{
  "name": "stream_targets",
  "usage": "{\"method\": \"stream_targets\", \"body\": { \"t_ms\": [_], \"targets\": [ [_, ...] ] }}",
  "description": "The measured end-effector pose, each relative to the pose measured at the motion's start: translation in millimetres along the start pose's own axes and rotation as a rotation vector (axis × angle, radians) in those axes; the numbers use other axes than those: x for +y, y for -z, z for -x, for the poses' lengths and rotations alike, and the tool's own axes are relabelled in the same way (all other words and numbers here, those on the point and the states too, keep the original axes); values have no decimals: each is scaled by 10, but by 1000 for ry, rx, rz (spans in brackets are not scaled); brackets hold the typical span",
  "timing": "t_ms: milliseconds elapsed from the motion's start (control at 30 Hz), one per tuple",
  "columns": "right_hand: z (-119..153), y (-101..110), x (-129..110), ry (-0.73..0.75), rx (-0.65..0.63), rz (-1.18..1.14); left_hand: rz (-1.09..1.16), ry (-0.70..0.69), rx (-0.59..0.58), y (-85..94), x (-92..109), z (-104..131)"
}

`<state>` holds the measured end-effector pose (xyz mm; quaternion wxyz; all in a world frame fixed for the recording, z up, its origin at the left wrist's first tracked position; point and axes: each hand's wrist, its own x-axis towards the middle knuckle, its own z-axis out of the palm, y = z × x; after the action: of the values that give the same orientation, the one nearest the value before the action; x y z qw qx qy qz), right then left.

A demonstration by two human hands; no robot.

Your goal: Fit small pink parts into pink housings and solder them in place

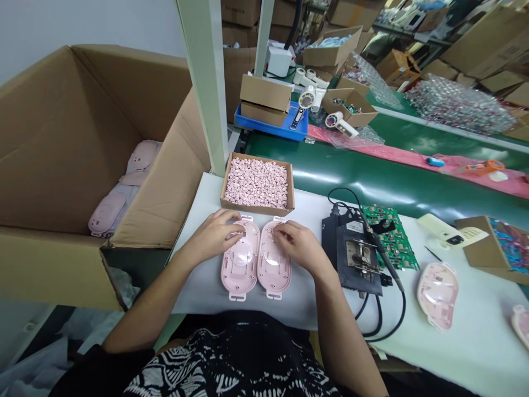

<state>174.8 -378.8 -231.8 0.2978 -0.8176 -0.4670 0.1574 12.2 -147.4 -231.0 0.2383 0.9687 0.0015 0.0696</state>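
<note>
Two pink plastic housing shells lie side by side on the white worktop, inner sides up: a left shell and a right shell. Each has a clear round window in its middle. My left hand is at the upper left of the left shell, its bent fingers apart over the shell's top end, with nothing visible in them. Over the top of the right shell, the fingers of my right hand are bunched together; whatever they hold is hidden. Just beyond both shells stands a shallow cardboard tray full of small pink plastic parts.
A soldering station with a cabled iron stands right of my hand, beside green circuit boards. Further right lies another pink shell. A large carton holding pink shells is at left; a green conveyor runs behind.
</note>
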Motion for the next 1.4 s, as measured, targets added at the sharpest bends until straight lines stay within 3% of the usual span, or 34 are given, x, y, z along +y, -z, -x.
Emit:
{"method": "stream_targets", "body": {
  "t_ms": [300,733,833,933,1100,1233,1400],
  "targets": [
    [15,2,15,-6,15,10,-98,14,3,-5,29,29],
    [38,-26,41,-46,153,-63,8,25,36,-72,-2,12],
    [45,-101,80,-146,258,-89,102,120,68,-77,33,0],
    [42,-206,133,-276,342,-121,109,280,28,-100,70,-38],
    [13,-325,167,-428,251,-229,55,396,-60,-162,97,-110],
    [-6,-360,135,-496,249,-231,49,434,-34,-202,116,-129],
    [7,-391,127,-473,289,-222,38,455,3,-256,135,-113]
  ]
}}
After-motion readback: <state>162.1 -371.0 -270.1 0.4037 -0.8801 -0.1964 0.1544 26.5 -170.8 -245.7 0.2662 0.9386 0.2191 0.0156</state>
